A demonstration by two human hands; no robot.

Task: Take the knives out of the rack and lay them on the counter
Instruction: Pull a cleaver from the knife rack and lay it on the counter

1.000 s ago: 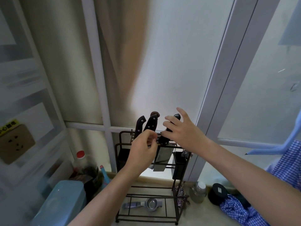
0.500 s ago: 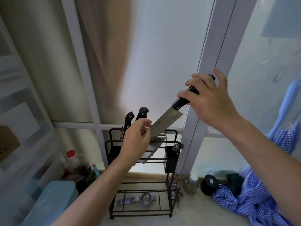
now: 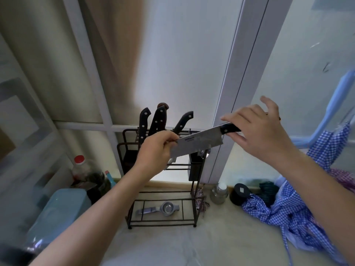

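A broad steel cleaver with a black handle hangs in the air in front of the rack, lying almost level. My right hand grips its handle, and my left hand pinches the far end of the blade. The dark wire knife rack stands on the pale counter against the window. Several black-handled knives still stand in its top slots.
A metal squeezer lies on the rack's bottom shelf. A red-capped bottle and a pale blue plastic box stand at the left. A small jar, a black lid and blue checked cloth lie at the right.
My right hand pulled the cleaver up out of the rack, then lowered it to nearly level. My left hand moved from the rack's top to the blade's end.
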